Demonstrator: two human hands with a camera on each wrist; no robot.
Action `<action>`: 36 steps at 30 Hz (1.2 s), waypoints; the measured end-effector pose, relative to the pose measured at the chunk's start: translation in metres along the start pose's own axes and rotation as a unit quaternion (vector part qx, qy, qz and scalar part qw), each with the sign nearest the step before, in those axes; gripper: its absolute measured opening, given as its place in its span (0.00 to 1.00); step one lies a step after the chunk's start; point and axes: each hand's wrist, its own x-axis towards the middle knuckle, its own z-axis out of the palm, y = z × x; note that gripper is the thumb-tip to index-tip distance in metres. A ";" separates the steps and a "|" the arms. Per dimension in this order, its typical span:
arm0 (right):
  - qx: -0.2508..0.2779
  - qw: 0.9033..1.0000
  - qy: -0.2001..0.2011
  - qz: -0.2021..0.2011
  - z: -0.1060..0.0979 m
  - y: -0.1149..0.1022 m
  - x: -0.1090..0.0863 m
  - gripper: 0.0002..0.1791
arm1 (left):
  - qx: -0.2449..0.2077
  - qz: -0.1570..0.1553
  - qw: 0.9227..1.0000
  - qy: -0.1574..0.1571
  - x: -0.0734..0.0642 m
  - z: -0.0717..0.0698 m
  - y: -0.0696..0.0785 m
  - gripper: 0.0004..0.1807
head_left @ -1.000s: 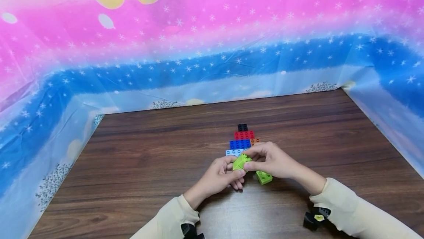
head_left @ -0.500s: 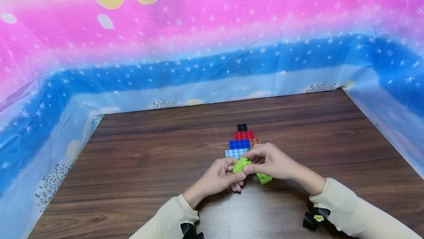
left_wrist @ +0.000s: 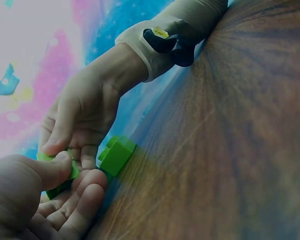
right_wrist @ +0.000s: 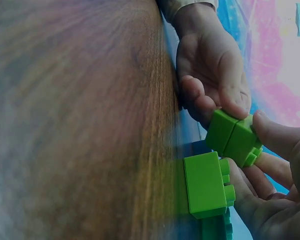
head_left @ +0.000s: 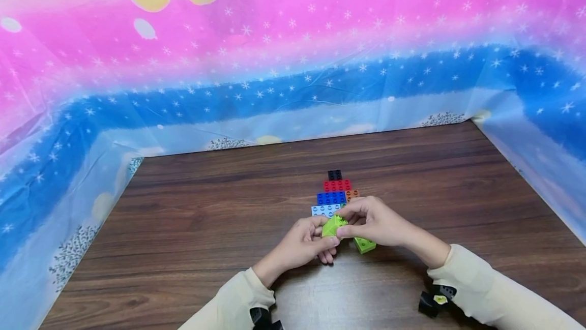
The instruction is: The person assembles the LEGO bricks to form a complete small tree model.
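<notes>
Two lime-green toy bricks [right_wrist: 233, 134], pressed face to face with a thin seam between them, are held above the table. My left hand [head_left: 299, 242] pinches one end between thumb and fingers. On the other end, by the studs, the thumb and fingers of my right hand [head_left: 381, 224] grip. Just under the right hand another lime-green brick [head_left: 364, 246] lies on the table, apart from the held pair. Behind the hands is a stepped row of bricks: light blue [head_left: 324, 210], blue [head_left: 330, 198], red [head_left: 336, 186] and black [head_left: 334, 175]. The right hand hides part of it.
An orange brick [head_left: 352, 194] sits beside the blue one, and a bit of dark green shows near the light blue. All stand on a brown wooden table [head_left: 206, 218]. A patterned pink and blue cloth [head_left: 284, 86] walls its back and sides. Black wrist cameras [head_left: 432, 303] hang under the sleeves.
</notes>
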 end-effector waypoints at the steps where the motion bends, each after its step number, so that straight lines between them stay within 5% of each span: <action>1: -0.003 1.000 -0.002 0.001 -0.001 0.000 0.000 0.18 | 0.005 -0.001 1.000 -0.002 0.000 0.000 0.000 0.10; 36: -0.028 1.000 0.011 0.007 -0.003 -0.005 0.000 0.20 | 0.000 -0.008 1.000 0.011 0.001 0.001 -0.003 0.16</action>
